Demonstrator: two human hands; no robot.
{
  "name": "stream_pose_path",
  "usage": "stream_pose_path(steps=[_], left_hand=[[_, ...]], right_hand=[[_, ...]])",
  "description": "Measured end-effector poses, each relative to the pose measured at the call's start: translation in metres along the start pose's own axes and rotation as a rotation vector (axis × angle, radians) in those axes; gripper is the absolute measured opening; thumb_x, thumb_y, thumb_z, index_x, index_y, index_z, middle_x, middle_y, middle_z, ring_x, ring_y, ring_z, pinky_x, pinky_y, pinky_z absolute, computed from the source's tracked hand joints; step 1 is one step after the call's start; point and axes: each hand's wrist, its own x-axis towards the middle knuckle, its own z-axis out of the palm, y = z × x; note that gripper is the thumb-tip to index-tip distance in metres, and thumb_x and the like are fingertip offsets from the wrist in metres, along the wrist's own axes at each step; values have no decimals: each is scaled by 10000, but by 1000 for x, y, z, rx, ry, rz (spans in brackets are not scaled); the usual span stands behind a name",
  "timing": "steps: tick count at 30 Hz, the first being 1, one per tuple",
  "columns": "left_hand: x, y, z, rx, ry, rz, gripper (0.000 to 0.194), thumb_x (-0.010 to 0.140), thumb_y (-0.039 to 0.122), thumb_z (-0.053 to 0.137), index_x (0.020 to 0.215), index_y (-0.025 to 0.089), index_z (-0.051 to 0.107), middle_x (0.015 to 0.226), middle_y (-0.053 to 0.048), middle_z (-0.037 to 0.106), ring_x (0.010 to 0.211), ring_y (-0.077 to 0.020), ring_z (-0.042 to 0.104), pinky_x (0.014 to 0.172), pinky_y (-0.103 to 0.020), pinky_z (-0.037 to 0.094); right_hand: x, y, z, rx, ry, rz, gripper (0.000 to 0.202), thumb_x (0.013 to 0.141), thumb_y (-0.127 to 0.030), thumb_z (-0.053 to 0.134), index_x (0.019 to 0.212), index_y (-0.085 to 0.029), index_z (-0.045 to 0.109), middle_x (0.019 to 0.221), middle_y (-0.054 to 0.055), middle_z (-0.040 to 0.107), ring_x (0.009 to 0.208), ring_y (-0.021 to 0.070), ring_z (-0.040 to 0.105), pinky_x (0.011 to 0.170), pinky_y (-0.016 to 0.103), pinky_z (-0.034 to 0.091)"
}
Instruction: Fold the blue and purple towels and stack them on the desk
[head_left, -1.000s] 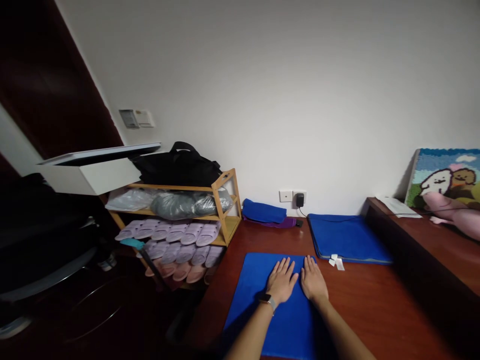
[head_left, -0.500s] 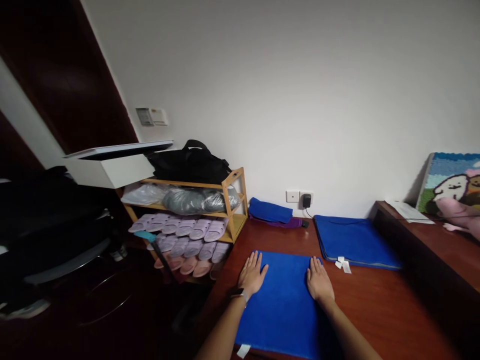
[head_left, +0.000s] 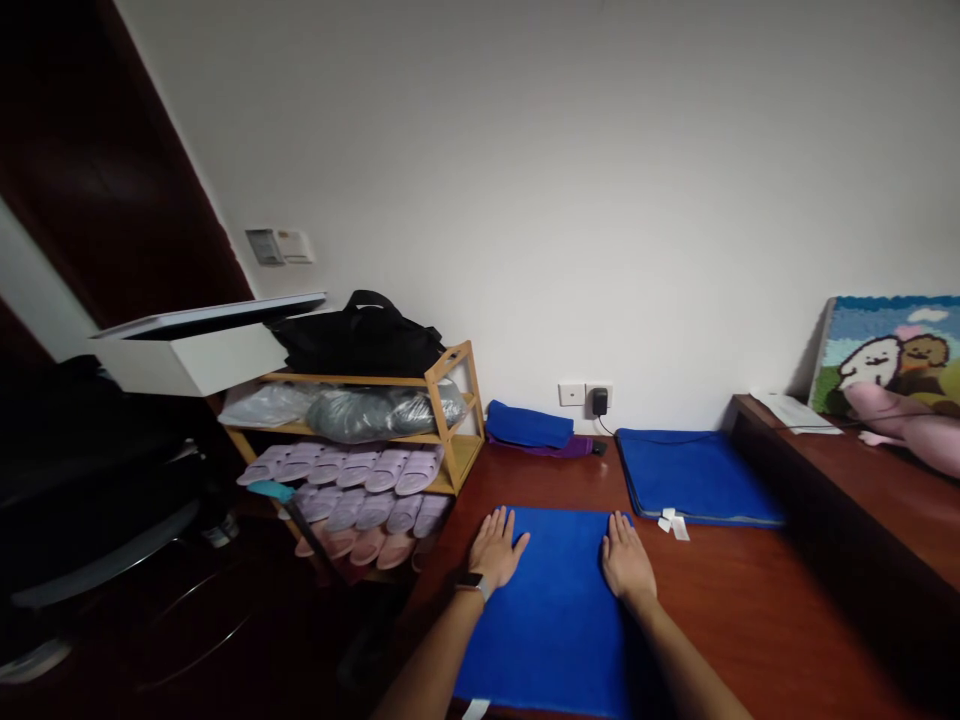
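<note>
A blue cloth lies flat on the reddish-brown table, a white tag at its near left corner. Flat on its far left corner rests my left hand, fingers stretched out and a watch on the wrist. My right hand presses with straight fingers on the far right corner. Neither hand grips anything. Beyond my right hand is a folded blue cloth with white tags at its near edge. Farther back, a rolled blue cloth sits on a purple cloth by the wall.
Left of the table stands a wooden rack with lilac and pink slippers, wrapped bundles and a black bag. A charger is plugged into the wall. A raised ledge at right holds a picture and a pink plush toy.
The view has turned slightly to the right, so everything appears shifted left. Both hands stay flat on the cloth's far corners.
</note>
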Motion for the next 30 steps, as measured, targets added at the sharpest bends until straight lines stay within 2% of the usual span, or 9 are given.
stream_pose_path(steps=[3,7,10,11,13,18,20,23,30], left_hand=[[4,37,-1,-15,82,89,716,1044,544,172,1578,99,343,1642,-146,333,1545,-273,246,1273,-487,185],[1,108,18,-122,84,328,671,1062,503,104,1597,151,305,1655,-83,329,1542,-201,258,1274,-414,212],[0,133,34,-174,43,336,674,1060,517,99,1607,169,281,1664,-72,309,1550,-194,234,1278,-411,202],[0,131,36,-177,34,309,675,1059,523,100,1608,175,280,1665,-71,306,1552,-196,227,1279,-418,197],[1,110,34,-161,11,238,676,1054,545,111,1610,199,280,1671,-56,291,1555,-196,215,1281,-419,186],[-4,19,16,-99,-23,31,735,1040,580,119,1602,140,292,1664,-120,273,1550,-260,228,1264,-487,209],[-9,-6,11,-91,-18,0,742,1041,574,116,1600,118,289,1666,-135,264,1552,-269,219,1258,-501,219],[-16,-18,11,-98,-10,-2,760,1035,596,147,1596,105,292,1673,-123,253,1558,-242,202,1264,-450,216],[-20,-13,18,-124,42,-13,768,1029,600,174,1590,92,308,1669,-138,270,1557,-247,211,1267,-441,215]], right_hand=[[1,0,1,18,15,5,644,1022,-306,175,1566,25,270,1654,175,237,1550,254,185,1266,366,132],[1,4,6,14,28,-19,643,1017,-294,191,1557,41,286,1648,182,250,1552,260,175,1264,370,125],[2,6,10,-14,27,-40,640,1013,-288,202,1555,39,298,1645,183,262,1552,261,174,1262,370,126],[3,7,11,-16,28,-40,640,1014,-288,201,1557,37,296,1645,183,263,1552,261,178,1262,369,127],[3,7,12,-4,34,-33,642,1016,-292,197,1558,40,286,1645,189,260,1550,261,186,1262,367,127],[3,6,11,21,25,-15,647,1018,-307,192,1558,38,281,1654,176,243,1551,255,182,1267,362,110],[3,6,10,26,19,-17,651,1017,-314,191,1555,42,280,1652,180,248,1549,259,191,1267,362,113],[2,7,12,0,21,-30,658,1016,-319,183,1549,55,280,1647,200,252,1547,276,196,1267,373,126],[4,9,18,-108,-9,-47,665,1013,-318,175,1552,61,267,1648,201,240,1545,283,197,1265,387,152]])
